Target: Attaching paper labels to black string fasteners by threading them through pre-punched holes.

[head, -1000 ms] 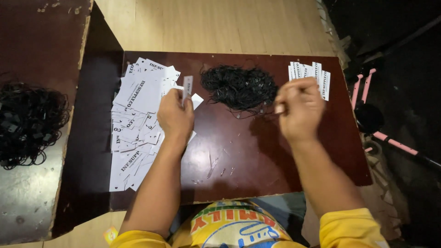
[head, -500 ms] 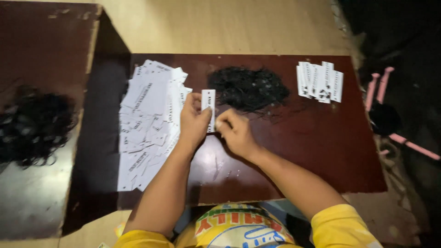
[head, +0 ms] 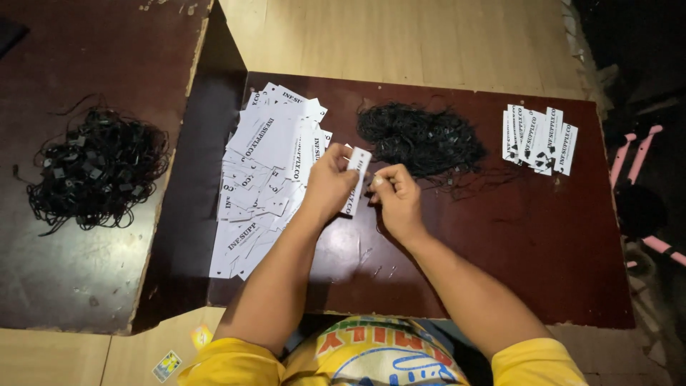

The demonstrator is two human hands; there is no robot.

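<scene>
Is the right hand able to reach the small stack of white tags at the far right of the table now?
Probably yes. The right hand pinches something small, but bare tabletop lies between it and the stack of white tags.

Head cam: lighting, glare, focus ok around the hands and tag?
Head view: sharp, no motion blur; left hand holds the white paper tag, right hand beside it. Light falls on the centre; soft glare on the dark red table; right edge sinks into dark; black string pile loses detail.

One head-worn camera looks steeply down, close above the dark table before the person.
</scene>
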